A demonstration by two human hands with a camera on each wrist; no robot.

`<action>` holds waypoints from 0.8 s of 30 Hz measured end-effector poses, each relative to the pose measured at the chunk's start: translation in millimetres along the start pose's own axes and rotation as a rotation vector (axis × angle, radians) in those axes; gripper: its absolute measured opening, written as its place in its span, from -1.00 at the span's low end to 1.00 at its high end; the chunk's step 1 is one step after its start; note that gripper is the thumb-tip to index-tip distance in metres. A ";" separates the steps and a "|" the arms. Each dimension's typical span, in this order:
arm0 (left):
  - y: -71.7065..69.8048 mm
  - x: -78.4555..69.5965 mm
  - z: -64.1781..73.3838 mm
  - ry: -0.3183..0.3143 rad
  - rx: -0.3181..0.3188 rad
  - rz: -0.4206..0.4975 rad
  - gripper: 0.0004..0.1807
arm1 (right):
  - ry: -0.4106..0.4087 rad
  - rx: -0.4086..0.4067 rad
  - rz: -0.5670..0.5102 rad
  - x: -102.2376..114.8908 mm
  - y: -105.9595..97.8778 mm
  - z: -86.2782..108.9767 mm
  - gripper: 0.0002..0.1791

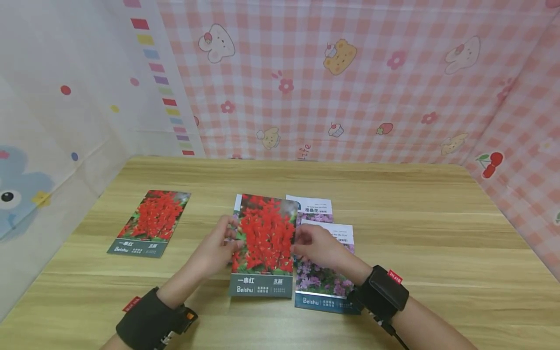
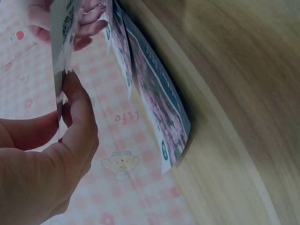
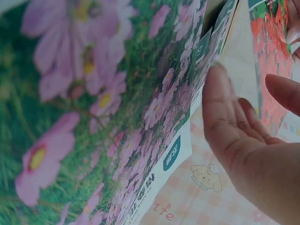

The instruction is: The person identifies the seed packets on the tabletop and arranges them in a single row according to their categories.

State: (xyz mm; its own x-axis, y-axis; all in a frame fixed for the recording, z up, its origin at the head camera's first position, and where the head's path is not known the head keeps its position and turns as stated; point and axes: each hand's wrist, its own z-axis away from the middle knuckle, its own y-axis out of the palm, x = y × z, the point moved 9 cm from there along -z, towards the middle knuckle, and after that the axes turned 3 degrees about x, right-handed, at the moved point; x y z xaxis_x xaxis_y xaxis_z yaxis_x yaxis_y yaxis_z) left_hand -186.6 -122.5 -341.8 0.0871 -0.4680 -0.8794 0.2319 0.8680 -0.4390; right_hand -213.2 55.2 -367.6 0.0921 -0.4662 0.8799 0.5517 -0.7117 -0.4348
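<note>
A seed packet with red flowers (image 1: 264, 238) is raised above the table in front of me. My left hand (image 1: 217, 249) pinches its left edge between thumb and fingers, as the left wrist view (image 2: 56, 154) also shows. My right hand (image 1: 321, 245) is at its right edge; in the right wrist view its thumb and fingers are apart, with the red packet beyond them. Under and beside the right hand lie two overlapping packets with pink-purple flowers, the nearer packet (image 1: 321, 279) partly covering the farther packet (image 1: 317, 204).
Another red-flower packet (image 1: 153, 218) lies on the left of the wooden table (image 1: 393, 194). A pale packet corner (image 1: 237, 201) shows behind the raised packet. Patterned cloth (image 1: 306, 97) hangs behind and along both sides of the table.
</note>
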 end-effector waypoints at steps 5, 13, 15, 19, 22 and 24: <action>-0.9 -1.8 0.3 0.017 0.007 0.011 -0.68 | -0.044 0.020 -0.129 5.3 -0.1 1.6 -0.93; -0.6 0.4 -1.2 0.026 -0.004 -0.039 -0.67 | -0.044 0.045 -0.188 7.6 2.5 2.0 -0.94; -0.9 1.0 -1.2 0.025 -0.005 -0.037 -0.66 | -0.048 0.043 -0.182 7.6 2.7 1.4 -0.92; -3.1 2.5 -1.5 0.016 -0.019 -0.037 -0.65 | -0.074 0.036 -0.127 9.9 1.5 0.8 -0.94; -6.4 5.7 -2.0 0.000 -0.034 -0.038 -0.64 | -0.098 0.034 -0.085 12.7 -1.4 1.6 -0.94; -9.7 8.2 -1.7 -0.009 -0.041 -0.047 -0.64 | -0.117 0.034 -0.068 14.2 -3.3 1.7 -0.87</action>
State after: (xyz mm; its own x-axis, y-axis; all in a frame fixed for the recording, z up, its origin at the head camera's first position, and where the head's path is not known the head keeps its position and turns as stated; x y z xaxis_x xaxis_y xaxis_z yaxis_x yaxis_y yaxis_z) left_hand -189.8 -134.4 -345.0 0.0855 -0.5098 -0.8560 0.1957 0.8510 -0.4873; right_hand -212.4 51.8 -353.3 0.1480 -0.3518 0.9243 0.5872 -0.7207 -0.3684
